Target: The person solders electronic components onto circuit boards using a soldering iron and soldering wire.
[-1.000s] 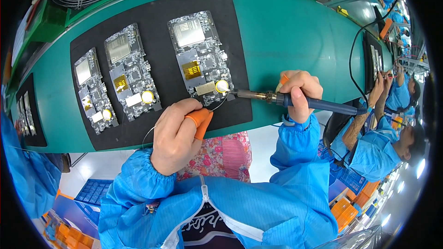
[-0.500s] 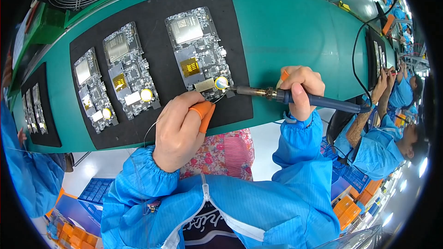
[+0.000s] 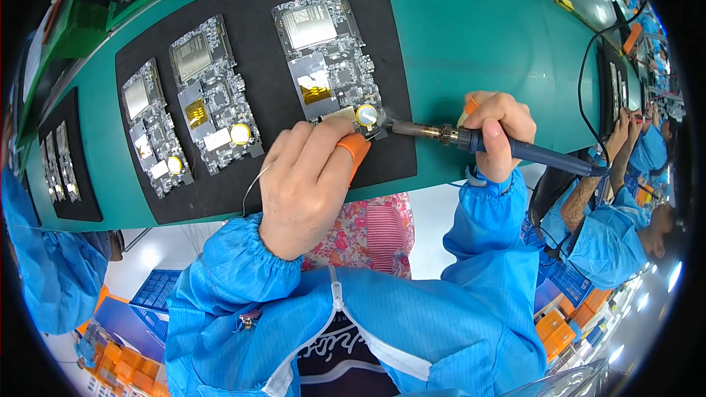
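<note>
My right hand (image 3: pixel 504 132) grips a soldering iron (image 3: pixel 548 157) by its dark blue handle. The iron's metal tip points left, beside the lower right corner of a circuit board (image 3: pixel 344 73). Near that corner sits a round, yellow-rimmed coin cell (image 3: pixel 366 115); the tip looks just apart from it, with a faint grey haze around. My left hand (image 3: pixel 303 180), an orange finger cot on one finger, is closed over the board's lower edge. It pinches thin solder wire (image 3: pixel 252 185), which trails out at the left and shows a short end near the board's corner.
Two similar boards (image 3: pixel 213 95) lie left on the black mat (image 3: pixel 257 37), over a green bench (image 3: pixel 478 37). Another mat with boards (image 3: pixel 65 162) is at the far left. The iron's black cable (image 3: pixel 585 95) loops up at right. Co-workers in blue sit on both sides.
The whole view has shifted slightly. My left hand has moved right and forward onto the board's lower edge. The iron's tip has drawn a little to the right, away from the coin cell.
</note>
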Tool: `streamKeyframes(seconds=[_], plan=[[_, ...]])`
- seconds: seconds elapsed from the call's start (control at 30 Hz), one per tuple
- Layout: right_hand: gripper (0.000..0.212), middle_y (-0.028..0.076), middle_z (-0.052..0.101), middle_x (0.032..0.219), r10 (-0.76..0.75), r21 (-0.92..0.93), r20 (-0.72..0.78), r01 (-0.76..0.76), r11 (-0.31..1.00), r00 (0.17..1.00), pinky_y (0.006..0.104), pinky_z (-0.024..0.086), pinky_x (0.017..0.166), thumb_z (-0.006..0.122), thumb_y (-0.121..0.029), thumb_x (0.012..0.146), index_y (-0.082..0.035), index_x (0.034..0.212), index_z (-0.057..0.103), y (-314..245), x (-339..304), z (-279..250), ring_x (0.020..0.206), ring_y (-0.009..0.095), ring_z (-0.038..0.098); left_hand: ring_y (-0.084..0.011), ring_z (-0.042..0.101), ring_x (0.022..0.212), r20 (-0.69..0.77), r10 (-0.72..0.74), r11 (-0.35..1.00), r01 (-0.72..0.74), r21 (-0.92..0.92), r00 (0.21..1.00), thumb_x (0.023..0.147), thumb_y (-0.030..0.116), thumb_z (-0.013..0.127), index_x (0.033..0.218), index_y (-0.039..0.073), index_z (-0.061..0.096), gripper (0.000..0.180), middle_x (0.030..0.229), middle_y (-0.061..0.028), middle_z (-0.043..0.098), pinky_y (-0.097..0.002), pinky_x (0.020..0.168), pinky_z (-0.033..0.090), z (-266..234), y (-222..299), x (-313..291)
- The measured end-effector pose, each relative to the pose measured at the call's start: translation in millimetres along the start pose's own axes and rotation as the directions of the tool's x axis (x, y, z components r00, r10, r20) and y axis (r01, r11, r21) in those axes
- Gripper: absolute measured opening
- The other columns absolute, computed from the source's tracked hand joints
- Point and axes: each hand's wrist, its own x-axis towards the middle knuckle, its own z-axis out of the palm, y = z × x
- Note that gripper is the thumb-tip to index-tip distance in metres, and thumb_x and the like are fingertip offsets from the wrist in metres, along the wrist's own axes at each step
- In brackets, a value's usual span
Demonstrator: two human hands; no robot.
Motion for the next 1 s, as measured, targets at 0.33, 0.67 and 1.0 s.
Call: streamKeyframes(seconds=[0.33, 0.67, 1.0], plan=[[0.028, 0.008, 0.05, 0.054, -0.045, 0.032, -0.068, 0.047, 0.998, 0.997, 0.0287, 0.032, 0.043, 0.052, -0.02, 0.081, 0.001, 0.062, 0.049, 2, -3, 0, 0.045, 0.016, 0.043, -0.0258, 0.055, 0.087, -0.095, -0.238, 0.955, 0.215, -0.203, 0.967, 0.068, -0.01, 0.066, 0.087, -0.002, 0.056, 0.023, 0.1, -0.0119, 0.052, -0.0302, 0.074, 0.046, -21, 7, -6], [0.028, 0.007, 0.05, 0.054, -0.032, 0.06, -0.062, 0.036, 0.998, 0.998, 0.0285, 0.032, 0.042, 0.053, -0.022, 0.081, 0.0, 0.064, 0.051, 1, -3, 1, 0.046, 0.016, 0.043, -0.0222, 0.053, 0.075, -0.077, -0.083, 0.997, 0.083, -0.005, 0.994, 0.063, -0.001, 0.072, 0.082, 0.0, 0.062, 0.021, 0.091, -0.0067, 0.057, -0.0301, 0.061, 0.044, -13, -3, -10], [0.021, 0.007, 0.046, 0.051, -0.042, 0.042, 0.063, 0.04, 0.998, 0.997, 0.0289, 0.031, 0.039, 0.051, -0.013, 0.078, 0.001, 0.063, 0.05, 1, 0, 1, 0.041, 0.017, 0.042, -0.0224, 0.052, 0.072, -0.046, -0.072, 0.997, 0.072, -0.004, 0.996, 0.064, -0.004, 0.07, 0.08, -0.002, 0.06, 0.019, 0.091, -0.008, 0.057, -0.0312, 0.061, 0.044, -8, -4, -10]])
